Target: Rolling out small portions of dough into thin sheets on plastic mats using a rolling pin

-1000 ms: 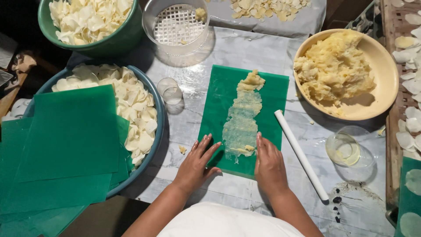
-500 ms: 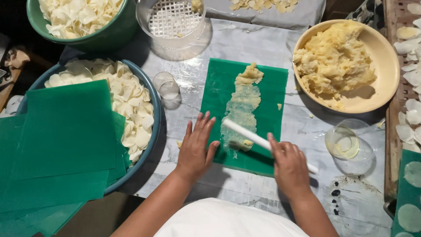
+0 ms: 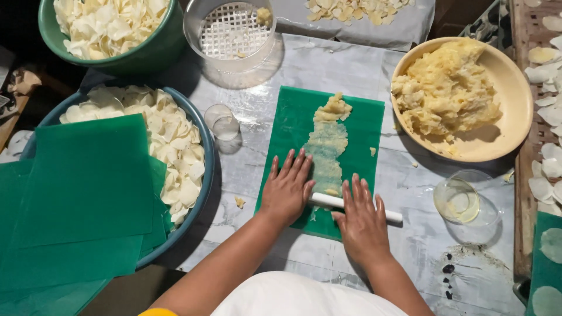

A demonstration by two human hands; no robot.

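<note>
Since the earlier frame, both hands have been brought onto the white rolling pin point(image 3: 351, 206), which now lies level across the near end of the green sheet point(image 3: 358, 126). It is pressed under the flat, spread fingers of the left hand point(image 3: 287, 190) and the right hand point(image 3: 362, 219); neither hand is closed around it. Its right end is seen beyond the right hand. A strip of flattened pale dough point(image 3: 328, 146) lies on the sheet just beyond the pin. A tan bowl point(image 3: 515, 88) of mash is seen to the right.
</note>
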